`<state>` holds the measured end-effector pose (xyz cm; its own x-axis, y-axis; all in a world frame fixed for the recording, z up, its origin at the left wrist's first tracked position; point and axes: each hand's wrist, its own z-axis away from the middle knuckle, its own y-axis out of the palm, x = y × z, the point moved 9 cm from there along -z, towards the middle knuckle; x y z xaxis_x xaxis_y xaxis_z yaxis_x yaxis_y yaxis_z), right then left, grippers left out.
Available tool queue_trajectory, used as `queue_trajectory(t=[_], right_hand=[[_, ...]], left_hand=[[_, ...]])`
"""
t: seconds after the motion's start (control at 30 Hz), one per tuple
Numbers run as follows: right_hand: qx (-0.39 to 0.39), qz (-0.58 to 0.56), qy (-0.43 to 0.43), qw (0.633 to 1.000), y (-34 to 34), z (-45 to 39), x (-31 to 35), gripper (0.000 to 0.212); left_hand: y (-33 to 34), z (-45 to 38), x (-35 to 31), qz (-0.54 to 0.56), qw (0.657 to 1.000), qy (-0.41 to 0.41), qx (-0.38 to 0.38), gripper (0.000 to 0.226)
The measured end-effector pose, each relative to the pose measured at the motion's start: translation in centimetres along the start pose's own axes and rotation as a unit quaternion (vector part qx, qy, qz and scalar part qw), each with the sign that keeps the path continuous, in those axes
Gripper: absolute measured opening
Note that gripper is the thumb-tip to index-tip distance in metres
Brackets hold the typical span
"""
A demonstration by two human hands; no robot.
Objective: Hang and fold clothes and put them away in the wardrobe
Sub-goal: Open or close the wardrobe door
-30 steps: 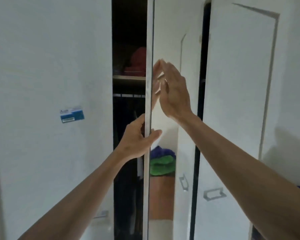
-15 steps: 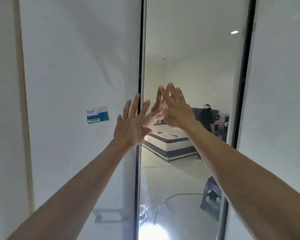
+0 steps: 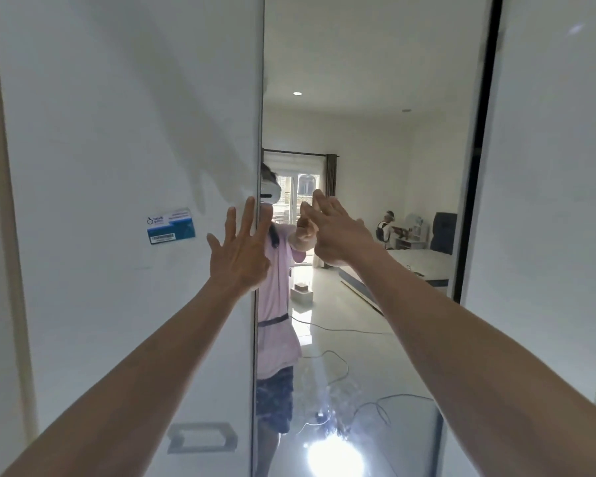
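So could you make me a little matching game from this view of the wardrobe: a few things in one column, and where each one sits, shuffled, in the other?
Things:
1. left hand
2. right hand
3. blue sticker
4. metal handle

Places:
A. low on the white door, near the bottom of the view
B. spread flat at the seam between the white door and the mirrored door
C. on the white door, left of the left hand
D. fingers straight, in front of the mirrored door

Pairs: 1-B, 2-D, 3-C, 4-A

sticker (image 3: 171, 226) print too small to read; right hand (image 3: 338, 235) fingertips blurred
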<state>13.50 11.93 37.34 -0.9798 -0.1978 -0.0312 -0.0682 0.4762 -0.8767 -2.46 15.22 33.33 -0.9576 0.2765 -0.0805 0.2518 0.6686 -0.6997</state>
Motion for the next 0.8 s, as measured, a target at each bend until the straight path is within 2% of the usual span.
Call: queue_trajectory(t=[0.1, 0.17, 0.3, 0.4, 0.5, 0.63, 0.73, 0.8], right_hand=[[-0.013, -0.020, -0.005, 1.000, -1.2, 1.4, -0.6, 0.066], [-0.030, -0.034, 0.004, 0.999, -2.0, 3.0, -2.2, 0.063], [-0.054, 0.002, 0.057, 0.997, -3.2, 6.8, -7.9, 0.064], [-0.060, -0.007, 0.095, 0.994, -3.9, 9.9, -12.6, 0.057], [-0.048, 0.011, 0.137, 0.989, -4.3, 12.8, -17.2, 0.054], [-0.047, 0.045, 0.182, 0.981, -4.5, 14.7, -22.1, 0.054], [-0.049, 0.076, 0.182, 0.979, -4.2, 14.6, -24.5, 0.050], [-0.051, 0.086, 0.182, 0.978, -3.8, 14.0, -25.9, 0.055]], left_hand=[[-0.9, 0.3, -1.2, -0.019, 0.998, -0.015, -0.054, 0.083], [-1.5, 0.4, -3.6, 0.006, 0.997, -0.009, -0.079, 0.074], [-0.8, 1.4, -10.3, 0.083, 0.993, 0.044, -0.069, 0.067], [0.6, 3.1, -16.1, 0.156, 0.984, 0.070, -0.040, 0.065], [3.0, 4.8, -22.4, 0.234, 0.969, 0.079, 0.030, 0.069], [7.1, 5.5, -29.3, 0.337, 0.930, 0.096, 0.113, 0.070], [10.4, 5.3, -32.9, 0.371, 0.910, 0.104, 0.155, 0.074], [12.4, 4.3, -34.6, 0.382, 0.903, 0.100, 0.172, 0.081]])
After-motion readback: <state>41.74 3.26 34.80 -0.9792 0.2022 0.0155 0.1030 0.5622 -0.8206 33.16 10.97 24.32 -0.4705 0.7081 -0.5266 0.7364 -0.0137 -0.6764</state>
